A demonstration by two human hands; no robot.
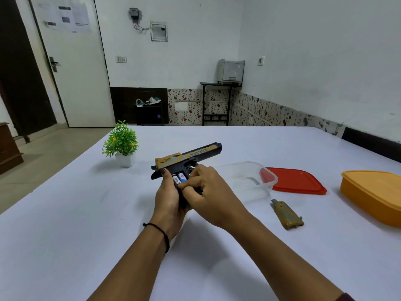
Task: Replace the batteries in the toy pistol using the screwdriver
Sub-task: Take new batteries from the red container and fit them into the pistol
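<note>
Black-gold toy pistol (191,158) grip mostly hidden | left hand (167,200) wraps it | right hand (210,190) pinches batteries (179,178)

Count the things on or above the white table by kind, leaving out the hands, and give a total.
Toy pistol: 1
Batteries: 2, showing in its grip
Loose grip cover: 1
Containers: 2, clear container and orange container
Red lid: 1
Potted plant: 1
Total: 8

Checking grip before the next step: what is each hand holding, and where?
Left hand grips the toy pistol by its handle. Right hand touches the batteries there; whether it pinches one cannot be told.
</note>
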